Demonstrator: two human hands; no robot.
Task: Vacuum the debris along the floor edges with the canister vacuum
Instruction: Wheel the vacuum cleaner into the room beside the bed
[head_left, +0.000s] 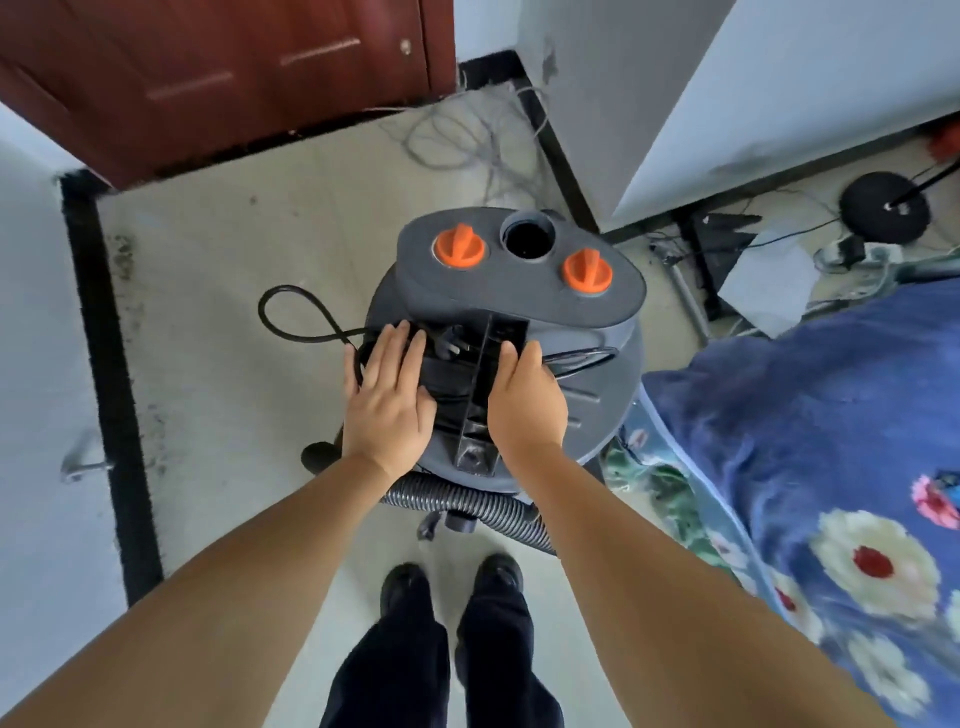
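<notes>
Grey plastic round canister vacuum sits under both hands on pale tiled floor. Left hand flat, fingers spread, pressed on coiled black power cord wrapped on the lid. Right hand curled over black lid handle, grip partly hidden. Beyond the fingertips: two orange knobs flanking an open round port. Ribbed grey hose below the wrists. Dark debris along black baseboard, left of left hand. Blue floral quilt just right of right hand.

Even, soft daylight; no hard shadows or glare. Vacuum at centre is fairly sharp. Away from it, door and quilt smear; wide-angle distortion bends the edges.
</notes>
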